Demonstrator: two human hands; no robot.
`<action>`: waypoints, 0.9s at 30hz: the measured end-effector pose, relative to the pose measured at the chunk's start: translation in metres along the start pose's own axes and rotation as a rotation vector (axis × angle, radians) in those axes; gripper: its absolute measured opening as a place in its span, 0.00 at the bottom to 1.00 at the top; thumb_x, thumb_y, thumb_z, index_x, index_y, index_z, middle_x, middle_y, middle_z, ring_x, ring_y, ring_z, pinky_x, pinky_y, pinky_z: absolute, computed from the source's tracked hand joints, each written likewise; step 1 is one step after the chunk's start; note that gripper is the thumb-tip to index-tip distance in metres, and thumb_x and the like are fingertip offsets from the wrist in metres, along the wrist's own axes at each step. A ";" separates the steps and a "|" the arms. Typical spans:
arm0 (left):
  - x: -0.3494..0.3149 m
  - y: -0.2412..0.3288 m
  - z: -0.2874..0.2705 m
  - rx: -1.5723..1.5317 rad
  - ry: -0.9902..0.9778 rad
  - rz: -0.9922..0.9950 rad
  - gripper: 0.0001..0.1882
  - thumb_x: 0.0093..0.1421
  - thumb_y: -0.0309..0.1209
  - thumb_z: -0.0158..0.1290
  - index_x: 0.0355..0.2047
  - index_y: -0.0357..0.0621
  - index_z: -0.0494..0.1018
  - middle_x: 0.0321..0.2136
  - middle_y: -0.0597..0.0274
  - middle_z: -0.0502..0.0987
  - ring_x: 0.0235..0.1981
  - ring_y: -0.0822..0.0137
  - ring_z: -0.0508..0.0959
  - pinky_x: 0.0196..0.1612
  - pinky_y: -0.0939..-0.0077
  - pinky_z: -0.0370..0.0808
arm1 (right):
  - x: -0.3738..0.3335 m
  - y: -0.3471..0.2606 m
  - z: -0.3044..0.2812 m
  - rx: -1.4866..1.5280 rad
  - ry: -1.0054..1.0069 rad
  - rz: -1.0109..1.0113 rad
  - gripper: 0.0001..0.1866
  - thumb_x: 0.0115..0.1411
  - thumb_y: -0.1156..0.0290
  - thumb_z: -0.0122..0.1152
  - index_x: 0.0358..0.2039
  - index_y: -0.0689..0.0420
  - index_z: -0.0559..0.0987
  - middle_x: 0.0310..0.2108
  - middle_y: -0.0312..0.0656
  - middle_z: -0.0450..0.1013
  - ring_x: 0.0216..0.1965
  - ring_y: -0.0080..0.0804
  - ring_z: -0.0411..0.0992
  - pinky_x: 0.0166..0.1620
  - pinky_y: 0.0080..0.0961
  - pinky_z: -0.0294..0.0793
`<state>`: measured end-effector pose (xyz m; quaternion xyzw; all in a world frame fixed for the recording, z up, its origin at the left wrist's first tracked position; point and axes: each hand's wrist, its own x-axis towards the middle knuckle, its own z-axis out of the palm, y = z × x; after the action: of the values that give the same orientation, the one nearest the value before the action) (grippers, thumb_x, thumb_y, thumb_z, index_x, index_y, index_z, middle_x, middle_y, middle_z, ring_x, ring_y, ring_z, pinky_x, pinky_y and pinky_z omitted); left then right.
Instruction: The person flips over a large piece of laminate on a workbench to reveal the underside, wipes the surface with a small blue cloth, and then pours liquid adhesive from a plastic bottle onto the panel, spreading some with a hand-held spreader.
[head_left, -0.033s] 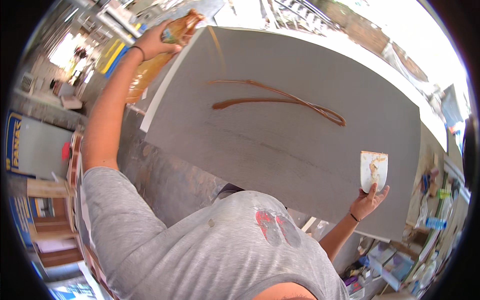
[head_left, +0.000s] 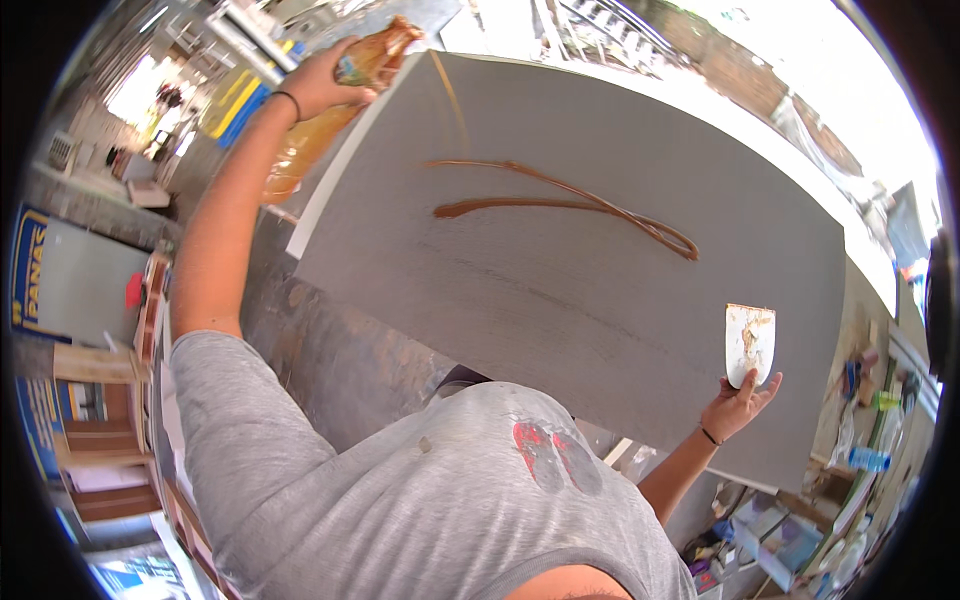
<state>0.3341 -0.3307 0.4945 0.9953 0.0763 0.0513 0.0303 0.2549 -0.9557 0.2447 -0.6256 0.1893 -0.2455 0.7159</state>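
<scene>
Up at the far left, my left hand (head_left: 322,82) grips a clear plastic bottle (head_left: 305,150) of amber liquid, tilted with its mouth over the grey sheet (head_left: 600,330). A thin amber stream (head_left: 448,92) falls from the mouth. On the sheet lies a looping brown trail of thick liquid (head_left: 500,201), which looks like glue. My right hand (head_left: 740,405) holds a white flat spreader (head_left: 750,338) with brown smears, straight edge up, over the sheet's right part. My thumb side hides the spreader's lower end, and the outer fingers stretch out.
A pale strip (head_left: 330,195) borders the sheet's left edge. Wooden shelving (head_left: 105,430) stands at the left, with a blue-and-yellow box (head_left: 236,105) farther back. At the lower right are cluttered boxes (head_left: 785,540) and a plastic bottle with a blue label (head_left: 868,459).
The whole view has shifted slightly. My hands keep the same grips, and the amber stream still falls.
</scene>
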 end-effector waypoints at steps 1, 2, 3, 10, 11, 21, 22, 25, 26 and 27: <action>-0.008 -0.003 0.000 -0.041 -0.008 -0.005 0.48 0.39 0.49 0.64 0.58 0.47 0.55 0.49 0.48 0.68 0.50 0.56 0.69 0.52 0.69 0.65 | -0.002 -0.005 0.011 0.029 -0.044 0.036 0.22 0.59 0.64 0.53 0.52 0.59 0.64 0.44 0.41 0.68 0.38 0.25 0.70 0.28 0.17 0.70; -0.017 -0.008 0.000 -0.038 0.029 -0.004 0.48 0.39 0.49 0.64 0.58 0.47 0.55 0.49 0.48 0.68 0.50 0.56 0.69 0.52 0.68 0.65 | -0.006 -0.009 0.023 0.058 -0.086 0.032 0.24 0.59 0.64 0.53 0.54 0.59 0.63 0.43 0.41 0.69 0.38 0.25 0.70 0.29 0.16 0.70; -0.028 -0.012 -0.002 -0.053 0.073 0.027 0.48 0.39 0.49 0.64 0.58 0.47 0.55 0.49 0.48 0.68 0.50 0.56 0.69 0.52 0.68 0.65 | -0.014 -0.013 0.035 0.053 -0.149 0.047 0.22 0.59 0.66 0.54 0.52 0.60 0.64 0.43 0.41 0.69 0.39 0.25 0.70 0.31 0.17 0.71; -0.065 -0.066 -0.011 -0.062 0.200 0.103 0.47 0.39 0.47 0.64 0.58 0.52 0.55 0.49 0.49 0.66 0.50 0.54 0.68 0.53 0.66 0.65 | -0.061 -0.017 0.116 -0.288 -0.342 -0.298 0.13 0.53 0.83 0.52 0.40 0.61 0.71 0.42 0.42 0.68 0.44 0.28 0.66 0.47 0.22 0.66; -0.067 -0.077 -0.009 -0.064 0.213 0.111 0.47 0.39 0.46 0.64 0.59 0.52 0.55 0.49 0.49 0.66 0.50 0.53 0.68 0.53 0.66 0.65 | -0.070 -0.017 0.129 -0.292 -0.332 -0.329 0.12 0.53 0.83 0.52 0.40 0.61 0.71 0.42 0.42 0.68 0.44 0.29 0.66 0.47 0.22 0.66; -0.074 -0.173 0.028 -0.190 0.166 0.302 0.46 0.40 0.42 0.65 0.59 0.60 0.55 0.43 0.57 0.68 0.46 0.55 0.70 0.48 0.66 0.69 | -0.202 -0.068 0.284 -0.387 -0.298 -0.292 0.08 0.56 0.72 0.58 0.33 0.63 0.74 0.35 0.38 0.70 0.39 0.22 0.65 0.43 0.19 0.64; -0.071 -0.179 0.032 -0.182 0.167 0.328 0.46 0.40 0.41 0.65 0.59 0.61 0.54 0.43 0.58 0.68 0.45 0.56 0.70 0.47 0.66 0.69 | -0.215 -0.072 0.304 -0.369 -0.291 -0.260 0.08 0.55 0.72 0.59 0.33 0.62 0.73 0.34 0.37 0.70 0.39 0.21 0.65 0.43 0.18 0.64; -0.059 -0.189 0.040 -0.223 0.123 0.415 0.46 0.40 0.46 0.64 0.59 0.65 0.53 0.43 0.59 0.68 0.43 0.57 0.73 0.44 0.64 0.72 | -0.245 -0.079 0.365 -0.290 -0.379 -0.599 0.08 0.54 0.75 0.60 0.33 0.61 0.72 0.32 0.34 0.68 0.35 0.19 0.64 0.40 0.16 0.64; -0.054 -0.190 0.041 -0.213 0.083 0.423 0.46 0.40 0.49 0.63 0.59 0.66 0.53 0.43 0.59 0.68 0.42 0.58 0.74 0.43 0.64 0.74 | -0.253 -0.081 0.384 -0.305 -0.371 -0.717 0.07 0.54 0.76 0.59 0.33 0.60 0.72 0.31 0.34 0.67 0.34 0.19 0.63 0.39 0.16 0.64; -0.051 -0.189 0.043 -0.221 0.069 0.431 0.47 0.39 0.49 0.63 0.59 0.66 0.53 0.43 0.58 0.68 0.42 0.58 0.74 0.42 0.64 0.74 | -0.261 -0.083 0.400 -0.312 -0.438 -0.706 0.06 0.54 0.77 0.59 0.33 0.59 0.72 0.30 0.34 0.66 0.33 0.19 0.62 0.39 0.16 0.63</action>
<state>0.2607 -0.1541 0.4336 0.9768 -0.1432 0.0987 0.1249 0.2657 -0.4890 0.3754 -0.7896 -0.1573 -0.3053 0.5085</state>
